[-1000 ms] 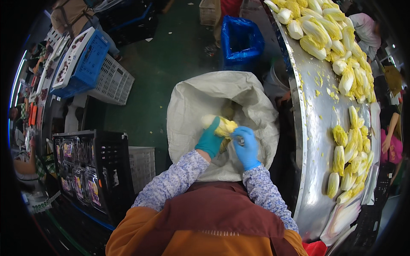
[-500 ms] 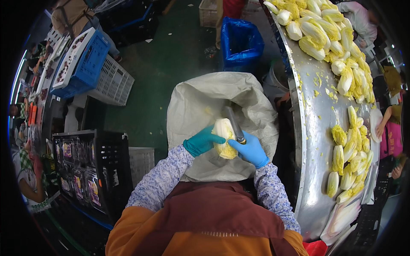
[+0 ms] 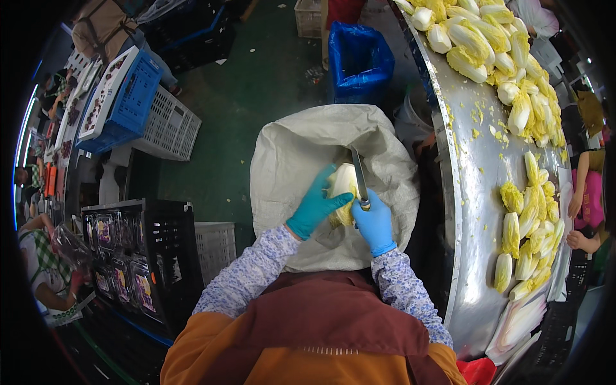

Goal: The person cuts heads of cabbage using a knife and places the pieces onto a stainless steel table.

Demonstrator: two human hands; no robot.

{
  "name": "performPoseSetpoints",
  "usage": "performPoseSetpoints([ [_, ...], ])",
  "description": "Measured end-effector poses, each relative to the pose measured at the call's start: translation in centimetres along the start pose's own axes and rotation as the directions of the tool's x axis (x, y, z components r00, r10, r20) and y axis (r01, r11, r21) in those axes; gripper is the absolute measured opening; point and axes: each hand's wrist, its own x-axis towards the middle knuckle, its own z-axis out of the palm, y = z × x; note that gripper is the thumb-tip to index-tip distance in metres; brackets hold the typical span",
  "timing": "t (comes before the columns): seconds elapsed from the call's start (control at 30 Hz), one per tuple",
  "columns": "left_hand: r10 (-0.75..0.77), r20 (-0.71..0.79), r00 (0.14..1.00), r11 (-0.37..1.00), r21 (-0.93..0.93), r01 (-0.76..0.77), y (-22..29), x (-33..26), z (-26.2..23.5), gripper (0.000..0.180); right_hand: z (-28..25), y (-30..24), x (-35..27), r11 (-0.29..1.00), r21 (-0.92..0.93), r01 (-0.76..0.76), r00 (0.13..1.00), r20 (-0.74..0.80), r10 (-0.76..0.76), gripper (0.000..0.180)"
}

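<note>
A napa cabbage (image 3: 344,180), pale with yellow leaf ends, is held over the mouth of a white woven sack (image 3: 282,186). My left hand (image 3: 319,203), in a green glove, is closed round its left side with the thumb across the front. In a blue glove, my right hand (image 3: 373,224) grips the handle of a knife (image 3: 359,174), whose blade points away from me along the cabbage's right side. Whether the edge touches the cabbage I cannot tell. Inside the sack, the bottom is mostly hidden by my hands.
On my right a metal table (image 3: 471,256) bears a big heap of napa cabbages (image 3: 475,42) and a smaller group (image 3: 531,224). Beyond the sack stands a bin with a blue liner (image 3: 359,61). Black crates (image 3: 173,256) of clear boxes are on my left. Other people work at both sides.
My left hand has moved up and wraps further over the cabbage, which has shifted slightly away. The knife blade has swung more upright. At left, a person now holds a clear box.
</note>
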Motion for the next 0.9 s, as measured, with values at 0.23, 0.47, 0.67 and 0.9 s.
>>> performPoseSetpoints([
  [0.23, -0.086, 0.151, 0.985, 0.996, 0.017, 0.084, 0.3, 0.5, -1.9, 0.061, -0.9, 0.4, 1.3, 0.983, -0.140, 0.122, 0.991, 0.076, -0.112, 0.033],
  [0.47, -0.124, 0.575, 0.809, 0.815, -0.406, 0.414, 0.6, -0.5, -5.2, 0.080, -2.7, 2.8, 4.3, 0.932, -0.359, 0.057, 0.997, -0.024, -0.071, 0.028],
  [0.67, -0.047, 0.542, 0.839, 0.710, -0.572, 0.409, -0.7, 0.4, -4.5, 0.076, -2.2, -1.3, 2.2, 0.993, -0.108, -0.037, 0.989, 0.140, 0.052, 0.055],
  [0.9, -0.235, 0.437, 0.868, 0.855, -0.332, 0.398, -0.8, 0.5, -2.0, 0.056, -1.6, -3.0, 0.5, 0.988, -0.043, -0.148, 0.931, 0.332, 0.154, 0.063],
])
